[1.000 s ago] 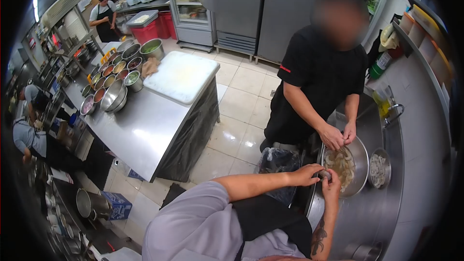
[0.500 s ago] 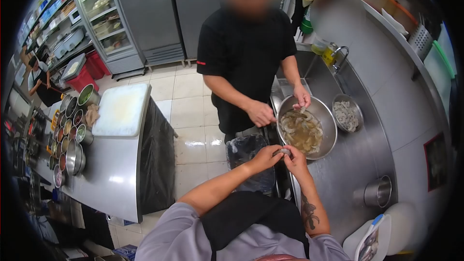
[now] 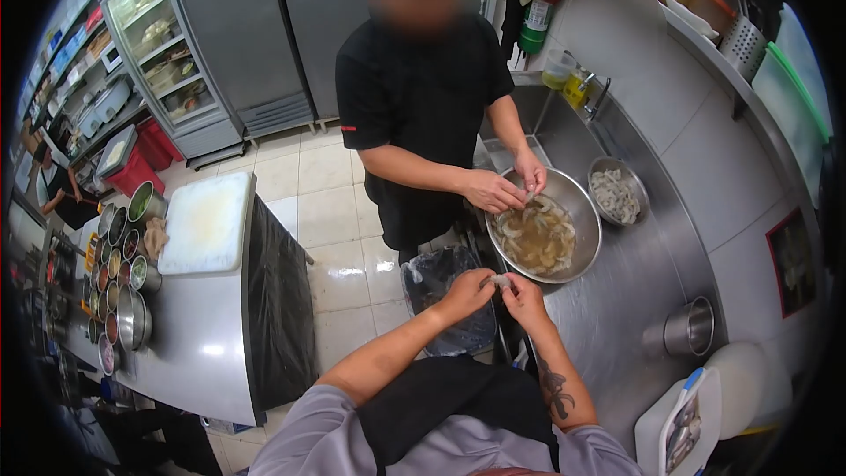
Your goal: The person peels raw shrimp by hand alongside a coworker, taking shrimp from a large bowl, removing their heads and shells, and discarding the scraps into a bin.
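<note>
My left hand [image 3: 467,294] and my right hand [image 3: 524,300] are pinched together on a small greyish shrimp [image 3: 500,280], just outside the near rim of a large steel bowl [image 3: 585,222]. Murky brownish water and several unpeeled-looking shrimp [image 3: 548,242] fill the bowl. To its right, a smaller steel bowl [image 3: 604,166] contains a pile of pale shrimp [image 3: 617,197]. Below my hands stands a bin lined with a dark plastic bag [image 3: 458,328].
Opposite me, a co-worker's hands [image 3: 507,189] meet over the large bowl's far side. A faucet [image 3: 600,97], a steel pot [image 3: 690,329] and a white container of fish [image 3: 652,441] are along the counter. Left stands a table with a cutting board [image 3: 204,225].
The co-worker's hands have come together above the bowl; before, they were apart. My hands keep hold of the shrimp, its pale body now showing more between my fingers. The view has shifted slightly.
</note>
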### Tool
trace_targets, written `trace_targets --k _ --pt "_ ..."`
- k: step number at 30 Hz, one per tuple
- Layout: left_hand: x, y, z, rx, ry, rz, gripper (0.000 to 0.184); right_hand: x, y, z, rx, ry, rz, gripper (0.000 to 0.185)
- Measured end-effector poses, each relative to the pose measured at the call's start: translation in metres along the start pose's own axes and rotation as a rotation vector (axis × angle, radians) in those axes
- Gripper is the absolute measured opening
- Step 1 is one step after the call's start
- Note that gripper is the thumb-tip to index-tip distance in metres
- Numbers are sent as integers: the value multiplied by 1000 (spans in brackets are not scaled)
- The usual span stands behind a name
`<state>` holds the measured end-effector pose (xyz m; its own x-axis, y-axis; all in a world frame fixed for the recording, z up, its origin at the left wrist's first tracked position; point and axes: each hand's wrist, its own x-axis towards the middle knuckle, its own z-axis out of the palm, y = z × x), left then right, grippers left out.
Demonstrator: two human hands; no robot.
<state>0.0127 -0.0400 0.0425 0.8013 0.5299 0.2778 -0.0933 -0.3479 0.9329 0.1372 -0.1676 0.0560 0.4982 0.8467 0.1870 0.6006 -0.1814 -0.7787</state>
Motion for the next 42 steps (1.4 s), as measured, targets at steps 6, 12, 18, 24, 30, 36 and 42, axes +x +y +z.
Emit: trace_targets --k 6,12,18,24,30,36,42 --pt "-2 -7 -4 126 -24 -25 21 6 -9 4 -80 17 -39 17" --pt "-2 -18 -7 185 -6 -85 26 6 -25 13 -325 31 -174 9" --pt "2 -20 -6 334 33 -129 27 9 -25 20 -425 30 -189 10" --pt "8 -23 -4 491 50 -169 26 11 -28 23 -458 33 -150 10" --pt "3 -55 -5 684 -4 -252 23 24 -27 11 -462 77 -163 10" --pt "-2 -42 -9 663 -15 -257 31 27 -17 11 -399 67 -134 9" --pt "2 -27 -17 290 38 -17 42 24 -15 19 -366 -55 -130 12"
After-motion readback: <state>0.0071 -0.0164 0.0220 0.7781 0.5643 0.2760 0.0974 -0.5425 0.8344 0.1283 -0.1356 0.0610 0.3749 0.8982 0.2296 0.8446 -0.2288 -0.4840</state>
